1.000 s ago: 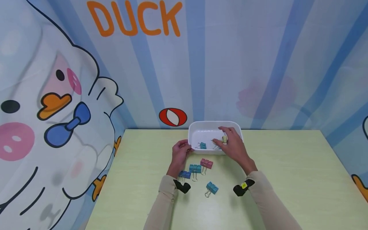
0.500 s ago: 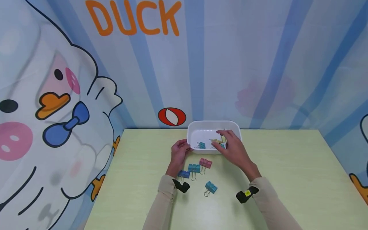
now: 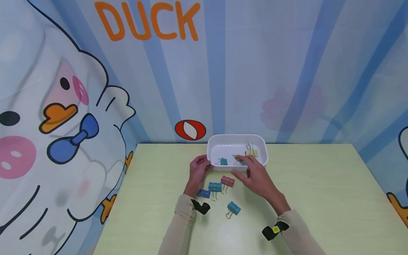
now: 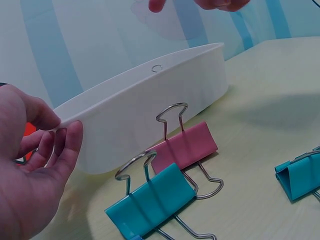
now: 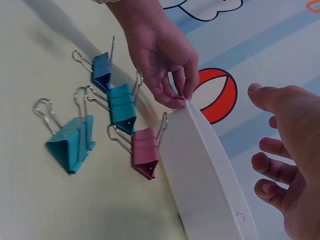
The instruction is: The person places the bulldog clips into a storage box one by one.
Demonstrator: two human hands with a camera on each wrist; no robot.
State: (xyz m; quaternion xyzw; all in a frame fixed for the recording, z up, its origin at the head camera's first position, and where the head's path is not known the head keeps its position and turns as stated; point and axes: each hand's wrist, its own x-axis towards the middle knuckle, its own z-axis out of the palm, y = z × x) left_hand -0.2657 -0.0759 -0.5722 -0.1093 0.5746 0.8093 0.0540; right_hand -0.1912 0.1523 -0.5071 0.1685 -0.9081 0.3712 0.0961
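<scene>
The fingers and thumb of my left hand (image 3: pixel 199 171) pinch the near left corner of a white plastic tray (image 4: pixel 140 125). My right hand (image 3: pixel 257 179) is over the tray's near right rim, fingers spread apart and holding nothing. Inside the tray lie a yellow binder clip (image 3: pixel 251 153) and a teal binder clip (image 3: pixel 224 162); more clips near my right fingertips are partly hidden. On the table before the tray are a pink binder clip (image 3: pixel 227 181), a teal one beside it (image 4: pixel 152 200) and a blue binder clip (image 5: pixel 101 71).
Another teal binder clip (image 3: pixel 234 207) lies apart, nearer me, between my forearms. The pale table (image 3: pixel 318 184) reaches out to both sides. A printed duck curtain (image 3: pixel 242 71) hangs right behind the tray.
My right hand has drawn back from inside the tray toward its near rim, uncovering the yellow binder clip. The left hand keeps its place on the tray.
</scene>
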